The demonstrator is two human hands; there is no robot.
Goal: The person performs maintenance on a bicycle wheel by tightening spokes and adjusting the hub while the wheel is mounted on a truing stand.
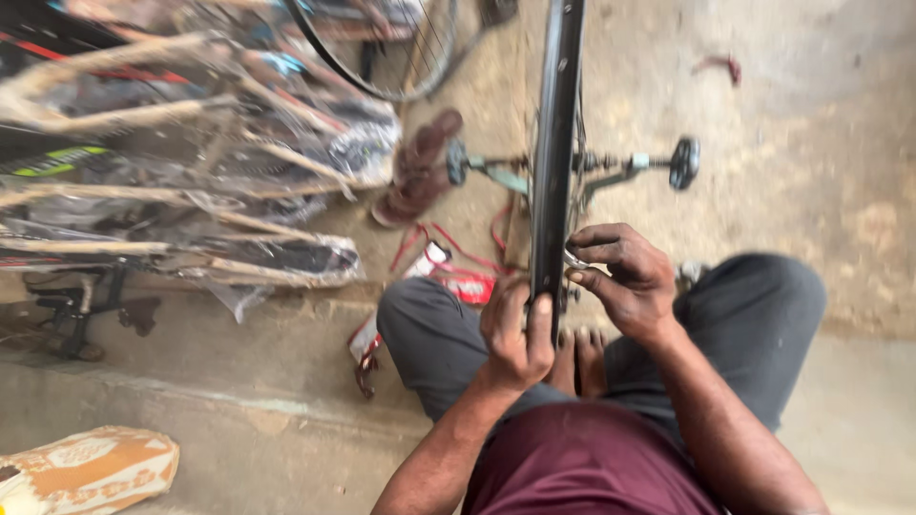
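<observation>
Maroon short-sleeved shirt, dark grey trousers (faded at the knees), bare forearms, bare feet, grimy hands

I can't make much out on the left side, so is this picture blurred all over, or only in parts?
Head view: the wrapped bicycles at left smear with motion blur; the wheel, left hand and right hand are softer than sharp but readable. Light is even daylight, with no glare or hard shadows.

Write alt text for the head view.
A squatting person's left hand grips a black bicycle wheel by its rim while the right hand pinches a small metal part against it. Wrapped bicycles lie left on the concrete floor.
</observation>
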